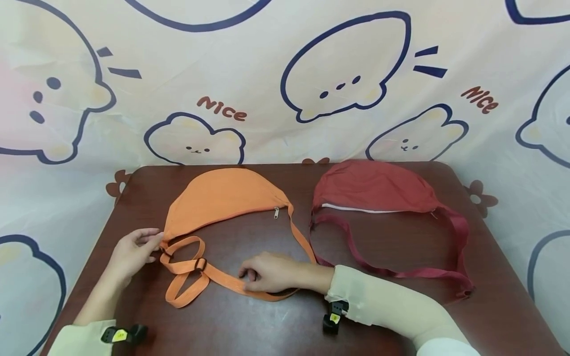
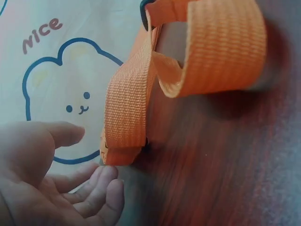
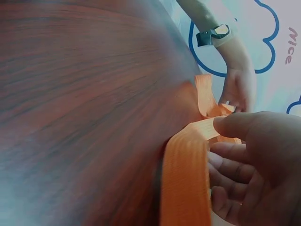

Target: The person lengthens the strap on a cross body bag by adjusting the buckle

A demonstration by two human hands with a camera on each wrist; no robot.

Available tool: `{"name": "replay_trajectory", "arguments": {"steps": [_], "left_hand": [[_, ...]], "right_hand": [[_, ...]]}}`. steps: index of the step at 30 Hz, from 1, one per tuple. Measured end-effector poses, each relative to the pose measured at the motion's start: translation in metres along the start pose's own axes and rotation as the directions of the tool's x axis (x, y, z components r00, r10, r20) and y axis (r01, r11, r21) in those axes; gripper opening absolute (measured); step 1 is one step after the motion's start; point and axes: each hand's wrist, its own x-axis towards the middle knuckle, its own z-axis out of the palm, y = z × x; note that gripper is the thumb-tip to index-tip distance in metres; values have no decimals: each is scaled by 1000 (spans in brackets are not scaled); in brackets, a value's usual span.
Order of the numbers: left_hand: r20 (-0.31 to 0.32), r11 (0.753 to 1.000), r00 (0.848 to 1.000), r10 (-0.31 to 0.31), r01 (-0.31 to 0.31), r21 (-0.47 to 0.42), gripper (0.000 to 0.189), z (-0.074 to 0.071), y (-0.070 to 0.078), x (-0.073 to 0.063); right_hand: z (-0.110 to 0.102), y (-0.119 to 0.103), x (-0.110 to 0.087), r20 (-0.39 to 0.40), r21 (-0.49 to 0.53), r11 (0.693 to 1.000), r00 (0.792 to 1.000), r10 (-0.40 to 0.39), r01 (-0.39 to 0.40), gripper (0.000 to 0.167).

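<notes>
An orange waist bag [image 1: 227, 198] lies on the left, its zip edge towards me. Beside its left corner is my left hand [image 1: 133, 252], fingertips right at the strap end. In the left wrist view the thumb [image 2: 68, 134] stands apart from the loosely bent fingers. The orange strap [image 1: 227, 281] curves across the table, looped near a dark slider buckle [image 1: 200, 264]. My right hand [image 1: 271, 272] is low over that strap, fingers loosely bent. In the right wrist view its thumb [image 3: 230, 125] overlaps the strap's edge, with a gap between thumb and fingers.
A dark red waist bag [image 1: 374, 188] with a white zip lies at the right, its strap [image 1: 401, 273] looped towards me. Both bags rest on a brown wooden table [image 1: 249, 331]. Behind stands a white cloth backdrop [image 1: 267, 59] with cartoon figures.
</notes>
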Motion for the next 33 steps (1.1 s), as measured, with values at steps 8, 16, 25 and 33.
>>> {"name": "replay_trajectory", "arguments": {"steps": [8, 16, 25, 33], "left_hand": [[107, 996, 991, -75, 80, -43, 65, -2, -2, 9], [105, 996, 992, -68, 73, -44, 54, -1, -5, 10], [109, 996, 991, -78, 83, -42, 51, -2, -5, 11], [103, 995, 990, -92, 96, -35, 51, -3, -5, 12]], "right_hand": [[-3, -17, 23, 17, -51, 998, 999, 47, -46, 31], [11, -39, 39, 17, -318, 935, 985, 170, -156, 49], [23, -45, 42, -73, -341, 907, 969, 235, -245, 51], [21, -52, 42, -12, -174, 949, 964, 264, -263, 50]]}}
